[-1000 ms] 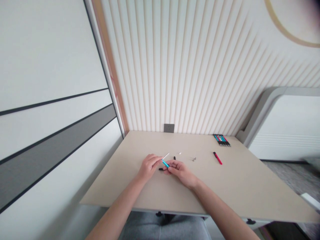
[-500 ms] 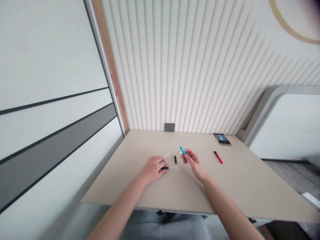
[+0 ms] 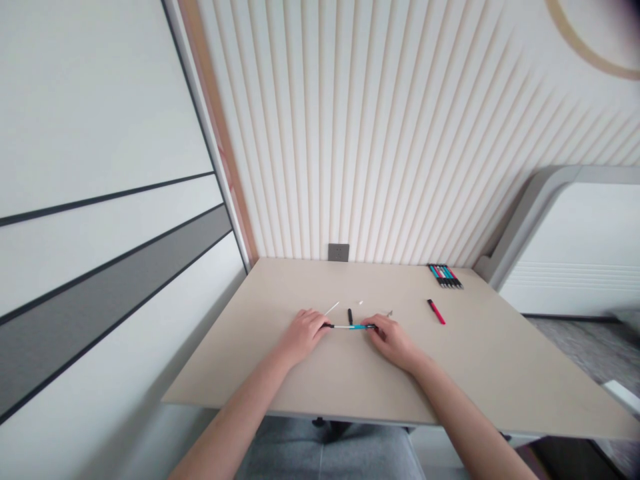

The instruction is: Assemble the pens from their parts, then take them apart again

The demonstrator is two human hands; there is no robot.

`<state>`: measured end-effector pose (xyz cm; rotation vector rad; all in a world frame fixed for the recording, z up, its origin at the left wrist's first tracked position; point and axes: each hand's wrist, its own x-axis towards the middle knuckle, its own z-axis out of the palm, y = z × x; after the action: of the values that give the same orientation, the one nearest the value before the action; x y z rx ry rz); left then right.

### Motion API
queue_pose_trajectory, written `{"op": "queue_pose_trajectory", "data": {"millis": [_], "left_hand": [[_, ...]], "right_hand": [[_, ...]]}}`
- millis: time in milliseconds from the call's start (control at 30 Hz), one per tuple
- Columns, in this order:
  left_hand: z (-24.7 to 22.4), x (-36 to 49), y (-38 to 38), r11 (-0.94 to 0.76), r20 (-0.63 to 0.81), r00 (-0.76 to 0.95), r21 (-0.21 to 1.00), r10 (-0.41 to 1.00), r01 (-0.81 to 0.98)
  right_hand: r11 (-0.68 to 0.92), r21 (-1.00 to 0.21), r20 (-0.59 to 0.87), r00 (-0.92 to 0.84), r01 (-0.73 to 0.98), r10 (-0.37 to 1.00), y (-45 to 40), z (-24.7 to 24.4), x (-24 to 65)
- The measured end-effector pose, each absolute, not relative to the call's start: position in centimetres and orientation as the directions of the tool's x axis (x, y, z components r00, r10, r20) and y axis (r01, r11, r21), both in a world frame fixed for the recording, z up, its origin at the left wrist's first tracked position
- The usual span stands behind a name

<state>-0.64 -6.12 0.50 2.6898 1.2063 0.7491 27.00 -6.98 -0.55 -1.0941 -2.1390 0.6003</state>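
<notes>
My left hand [image 3: 303, 335] is closed on a black pen grip [image 3: 329, 325], from which a thin white refill [image 3: 341, 327] points right. My right hand [image 3: 394, 339] pinches a blue pen barrel [image 3: 357, 327], its black end partly under the fingers. The refill's right end meets the barrel's left end, in one line just over the table; how far it sits inside cannot be seen. Just behind lies a short black pen part [image 3: 351, 316]. Another thin white stick [image 3: 332, 308], like a refill, lies by my left fingers. A small grey piece [image 3: 389, 313] is beside my right hand.
A red pen [image 3: 437, 312] with a black end lies right of my hands. Several coloured pens [image 3: 446, 276] are lined up at the table's back right. A tiny white piece [image 3: 361, 303] lies behind the black part. The beige table [image 3: 240, 373] meets a ribbed wall with a socket [image 3: 339, 252].
My right hand has come down and towards me, bringing the blue barrel level against the refill. My left hand has raised the black grip slightly. The tiny white piece and grey piece now show on the table.
</notes>
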Motion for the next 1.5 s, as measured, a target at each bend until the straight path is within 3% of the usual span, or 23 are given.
{"op": "queue_pose_trajectory", "data": {"millis": [267, 633, 1267, 1500], "left_hand": [[0.33, -0.50, -6.23, -0.751, 0.396, 0.656, 0.156, 0.643, 0.642], [-0.01, -0.69, -6.02, -0.663, 0.394, 0.580, 0.109, 0.713, 0.741], [0.40, -0.50, -6.17, -0.676, 0.387, 0.592, 0.123, 0.707, 0.727], [0.42, -0.41, -6.16, -0.690, 0.379, 0.597, 0.189, 0.708, 0.699]], "right_hand": [[0.556, -0.671, 0.366, -0.433, 0.490, 0.823, -7.57, 0.07, 26.11], [0.506, -0.654, 0.392, -0.320, 0.562, 0.862, -6.89, -0.55, 26.86], [0.526, -0.623, 0.381, -0.363, 0.579, 0.850, -7.17, -0.38, 26.80], [0.555, -0.621, 0.374, -0.414, 0.553, 0.830, -7.37, 0.06, 26.76]]}}
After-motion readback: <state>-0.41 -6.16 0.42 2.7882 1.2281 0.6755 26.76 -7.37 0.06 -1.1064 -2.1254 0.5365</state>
